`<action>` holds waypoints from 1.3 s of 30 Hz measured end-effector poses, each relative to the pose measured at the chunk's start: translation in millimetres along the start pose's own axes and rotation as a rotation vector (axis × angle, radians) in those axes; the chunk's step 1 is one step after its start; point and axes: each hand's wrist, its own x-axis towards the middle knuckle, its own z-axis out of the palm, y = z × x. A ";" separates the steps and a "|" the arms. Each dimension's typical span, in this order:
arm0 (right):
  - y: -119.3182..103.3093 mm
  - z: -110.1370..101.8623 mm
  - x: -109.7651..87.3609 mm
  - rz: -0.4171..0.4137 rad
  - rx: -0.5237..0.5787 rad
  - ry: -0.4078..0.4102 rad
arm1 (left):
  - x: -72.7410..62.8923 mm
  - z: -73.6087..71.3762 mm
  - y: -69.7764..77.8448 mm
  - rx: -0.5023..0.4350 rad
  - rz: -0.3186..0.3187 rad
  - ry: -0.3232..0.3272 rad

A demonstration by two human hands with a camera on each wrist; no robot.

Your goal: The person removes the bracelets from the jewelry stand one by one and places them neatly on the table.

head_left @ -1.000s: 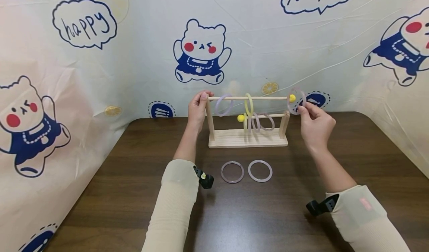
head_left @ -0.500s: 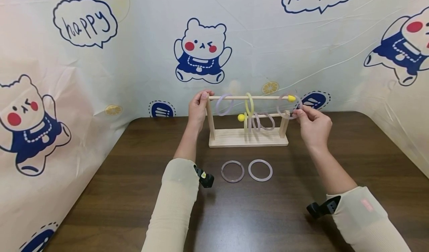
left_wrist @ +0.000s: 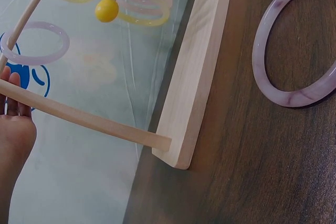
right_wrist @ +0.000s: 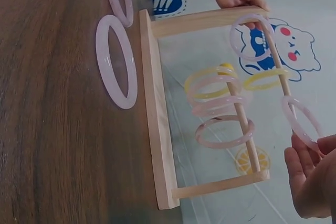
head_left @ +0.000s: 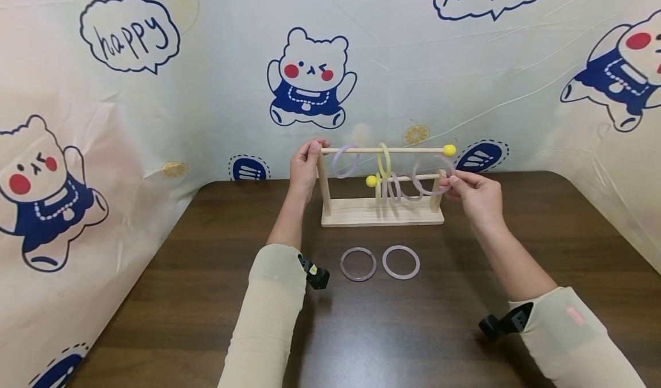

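My left hand (head_left: 303, 170) grips the upper left corner of a wooden bangle stand (head_left: 382, 214), thumb in front and fingers behind. My right hand (head_left: 480, 198) pinches a pale pink bangle (right_wrist: 287, 111) by its edge at the stand's right end. In the right wrist view this bangle overlaps the upper rod; in the head view its top lies right at that rod, left of the yellow end ball (head_left: 450, 150). A lavender bangle (left_wrist: 64, 43) and a yellow bangle (head_left: 388, 161) hang on the upper rod. Several yellow and pale purple bangles hang on the lower rod (right_wrist: 240, 111).
Two more bangles lie flat on the dark table (head_left: 206, 296) in front of the stand: a mottled purple bangle (head_left: 358, 279) and a paler bangle (head_left: 401, 278). A printed cloth (head_left: 227, 89) hangs close behind the table and along its sides.
My right hand has moved left and slightly down, bringing the pale pink bangle from around the yellow end ball to the ball's left. My left hand stays on the stand's corner.
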 end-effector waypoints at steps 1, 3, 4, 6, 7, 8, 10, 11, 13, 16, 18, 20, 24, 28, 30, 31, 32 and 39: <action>0.1 -0.7 0.0 0.012 0.010 -0.015 | 0.1 0.0 -0.1 -0.001 -0.001 0.000; -0.3 -2.1 -0.5 0.042 0.041 -0.041 | -0.2 0.4 0.3 -0.003 0.004 -0.002; -0.8 -2.9 -0.8 0.064 0.070 -0.055 | -0.2 0.4 0.3 -0.004 0.006 -0.004; -1.6 -4.4 -1.2 0.115 0.121 -0.079 | 0.0 0.4 0.1 -0.006 0.010 -0.005; -2.1 -5.1 -1.4 0.142 0.143 -0.092 | 0.1 0.4 0.0 -0.005 0.011 -0.005; -2.4 -5.9 -1.4 0.169 0.165 -0.105 | 0.3 0.1 -0.1 -0.003 0.008 -0.004; -2.7 -7.3 -1.3 0.218 0.210 -0.130 | 0.6 -0.1 -0.4 -0.002 0.003 -0.002; -2.7 -7.9 -1.2 0.234 0.221 -0.140 | 0.7 -0.2 -0.4 -0.002 0.000 -0.001; -2.5 -9.2 -1.0 0.264 0.243 -0.159 | 0.8 -0.4 -0.4 0.001 -0.004 -0.001; -1.5 -11.1 -0.4 0.301 0.277 -0.182 | 0.5 -0.4 0.4 0.001 -0.009 -0.002; -0.6 -12.5 0.1 0.319 0.291 -0.196 | 0.1 -0.4 1.1 0.002 -0.011 -0.003; 0.2 -14.1 0.5 0.334 0.303 -0.214 | 0.0 -0.5 1.5 0.002 -0.016 -0.003; 1.3 -18.0 1.2 0.361 0.318 -0.259 | 0.5 -0.6 0.9 -0.001 -0.019 -0.006; 2.0 -22.1 1.8 0.386 0.286 -0.314 | 0.5 -0.2 0.1 -0.003 -0.008 -0.006; 2.6 -23.6 2.3 0.397 0.251 -0.339 | 0.2 0.2 0.0 -0.001 0.004 -0.005; 3.1 -24.2 2.6 0.403 0.232 -0.352 | 0.2 0.1 -0.4 -0.001 0.008 -0.004; 3.2 -24.8 2.8 0.408 0.213 -0.363 | 0.2 0.1 -0.6 0.001 0.011 -0.004; 2.8 -27.6 3.7 0.456 0.136 -0.407 | 0.9 -0.1 -2.0 -0.002 0.013 -0.001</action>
